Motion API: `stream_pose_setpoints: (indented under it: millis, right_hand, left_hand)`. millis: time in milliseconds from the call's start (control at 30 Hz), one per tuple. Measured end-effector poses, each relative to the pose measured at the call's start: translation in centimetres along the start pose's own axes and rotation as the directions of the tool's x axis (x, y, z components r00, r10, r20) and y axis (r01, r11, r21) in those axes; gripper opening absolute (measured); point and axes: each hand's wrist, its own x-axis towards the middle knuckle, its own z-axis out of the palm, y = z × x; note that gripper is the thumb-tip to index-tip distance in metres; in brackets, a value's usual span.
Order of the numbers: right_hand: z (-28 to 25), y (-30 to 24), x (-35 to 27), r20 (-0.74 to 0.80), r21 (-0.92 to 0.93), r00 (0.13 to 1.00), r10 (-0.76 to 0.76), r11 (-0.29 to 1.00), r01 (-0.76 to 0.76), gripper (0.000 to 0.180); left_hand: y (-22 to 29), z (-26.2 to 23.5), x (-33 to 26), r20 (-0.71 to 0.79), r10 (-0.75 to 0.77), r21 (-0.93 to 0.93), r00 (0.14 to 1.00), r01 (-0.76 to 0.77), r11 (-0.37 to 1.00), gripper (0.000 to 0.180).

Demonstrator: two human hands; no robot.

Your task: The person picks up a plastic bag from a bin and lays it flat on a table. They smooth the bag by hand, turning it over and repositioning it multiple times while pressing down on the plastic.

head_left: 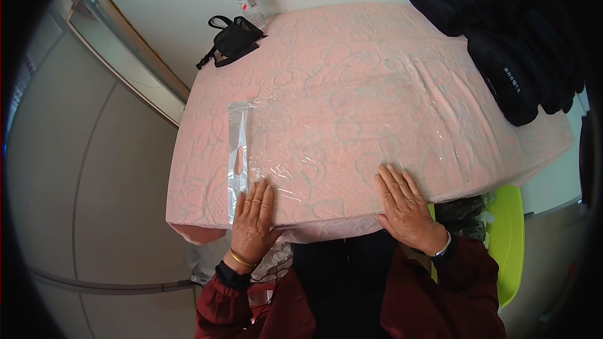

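A transparent plastic bag (301, 160) lies flat on a pink patterned cloth (352, 34) that covers the table. Along its left side runs a whitish, shiny header strip (238, 127) with a cut-out hole. My left hand (253, 221) rests open, palm down, on the bag's near left part beside the strip, fingers pointing away from me. At the table's near edge to the right, my right hand (402, 204) is also flat and open, its fingers stretched over the film or cloth. Nothing is gripped in either hand. Exactly where the film ends on the right is hard to make out.
Several black, puffy bundles (502, 44) are piled at the far right. A black strapped pouch (235, 41) and a plastic bottle (249, 5) stand at the far left. Below the right edge is a lime-green bin (507, 245) with dark plastic inside. A framed mirror (125, 50) leans left.
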Motion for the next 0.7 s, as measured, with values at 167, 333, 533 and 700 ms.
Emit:
stream_pose_setpoints:
  millis: [167,333,533,700]
  right_hand:
    - [0.1,0.0,-0.7,-0.132,0.078,0.991,-0.006,0.997,0.016,0.071]
    - [-0.2,-0.5,-3.7,-0.367,0.291,0.928,-0.059,0.941,0.175,0.034]
    - [1.0,-3.5,-2.6,0.121,0.795,0.992,0.040,0.594,-0.121,0.040]
    - [1.6,-6.3,-0.4,0.100,0.936,0.992,0.071,0.330,-0.118,0.044]
  left_hand:
    - [-4.1,-0.7,-2.9,-0.045,-0.096,0.046,0.994,0.098,0.994,0.079]
    - [-4.9,-1.9,-5.7,-0.172,0.050,0.150,0.984,-0.024,0.988,0.060]
    - [-1.0,-2.2,-6.0,-0.427,-0.024,0.064,0.904,0.057,0.996,0.036]
    - [3.4,-1.5,-7.1,-0.370,0.014,0.099,0.929,0.025,0.995,0.043]
